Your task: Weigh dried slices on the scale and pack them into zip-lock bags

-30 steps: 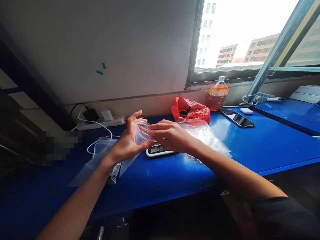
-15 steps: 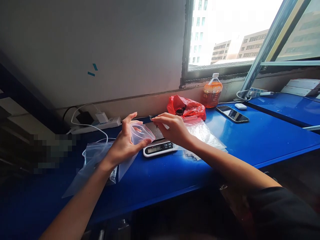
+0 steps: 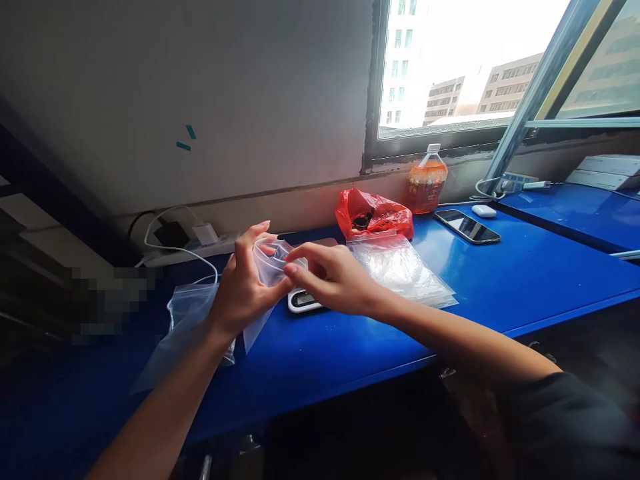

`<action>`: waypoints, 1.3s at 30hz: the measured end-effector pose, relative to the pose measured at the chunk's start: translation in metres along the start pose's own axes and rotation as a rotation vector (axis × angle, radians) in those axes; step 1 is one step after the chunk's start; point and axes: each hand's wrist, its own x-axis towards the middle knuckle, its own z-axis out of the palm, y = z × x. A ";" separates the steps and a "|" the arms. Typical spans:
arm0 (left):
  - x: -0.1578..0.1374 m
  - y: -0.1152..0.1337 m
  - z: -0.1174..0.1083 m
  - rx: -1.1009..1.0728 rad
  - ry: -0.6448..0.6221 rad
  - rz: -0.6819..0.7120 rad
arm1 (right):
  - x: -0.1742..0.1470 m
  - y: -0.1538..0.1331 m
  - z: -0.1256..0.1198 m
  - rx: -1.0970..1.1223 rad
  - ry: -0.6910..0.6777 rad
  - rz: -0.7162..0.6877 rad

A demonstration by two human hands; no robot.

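My left hand (image 3: 247, 273) grips a clear zip bag (image 3: 270, 267), thumb and fingers spreading its mouth apart. The bag hangs down over the blue table. At the bag's mouth is my right hand (image 3: 330, 273), its thumb and forefinger nearly together at the rim. What lies between those fingertips is too small to make out. A small dark shape shows through the plastic near them. Below my right hand sits a digital scale (image 3: 301, 302), its plate and buttons mostly covered.
A stack of clear bags (image 3: 405, 270) lies right of the scale, before a red plastic bag (image 3: 387, 217). Behind stand a drink bottle (image 3: 427, 180) and a phone (image 3: 467, 227). More clear bags (image 3: 187, 320) lie left, near a power strip (image 3: 200, 252) with a white cable.
My right hand has moved left and down from above the scale to the zip bag's mouth. The small dark piece it held no longer shows clearly. My left hand keeps the bag.
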 end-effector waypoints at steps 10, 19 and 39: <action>0.000 -0.007 0.004 0.114 -0.232 0.010 | 0.010 0.032 -0.001 -0.030 -0.024 0.185; 0.005 -0.009 0.000 0.102 -0.468 -0.285 | 0.003 0.029 0.002 -0.377 -0.235 0.203; 0.009 -0.018 0.007 -0.211 -0.517 -0.537 | 0.016 0.066 -0.020 0.376 0.209 0.353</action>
